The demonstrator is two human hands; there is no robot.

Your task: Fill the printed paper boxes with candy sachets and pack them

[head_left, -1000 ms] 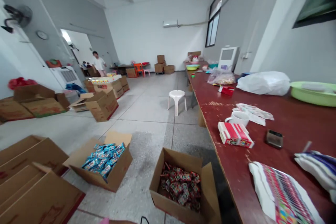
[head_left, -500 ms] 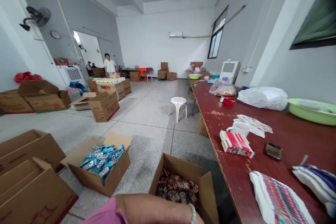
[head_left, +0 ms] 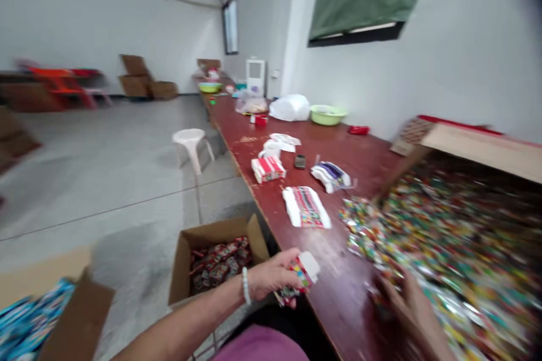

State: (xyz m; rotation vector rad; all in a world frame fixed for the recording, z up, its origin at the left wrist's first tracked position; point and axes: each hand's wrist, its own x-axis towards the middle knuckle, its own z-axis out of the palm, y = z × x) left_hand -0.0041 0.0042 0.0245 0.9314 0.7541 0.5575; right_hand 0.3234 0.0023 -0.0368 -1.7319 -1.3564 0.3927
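My left hand, a pale bead bracelet on its wrist, is closed around a small red printed carton with a white flap, at the table's front edge. At the lower right, my right hand reaches into a heap of colourful shiny wrapped packets, its fingers blurred; what they hold, if anything, cannot be made out. The heap spills from a large cardboard box onto the dark red table. Below my left forearm, an open box on the floor holds red packets.
On the table lie stacked flat printed cartons, a purple-and-white stack, a red-white box, a white mug and a green basin. A white stool stands on the floor; blue packets fill a box at lower left.
The view has swung right and shows the packet heap. Both hands are now visible, the left with a small carton; before, only one forearm with the bracelet showed.
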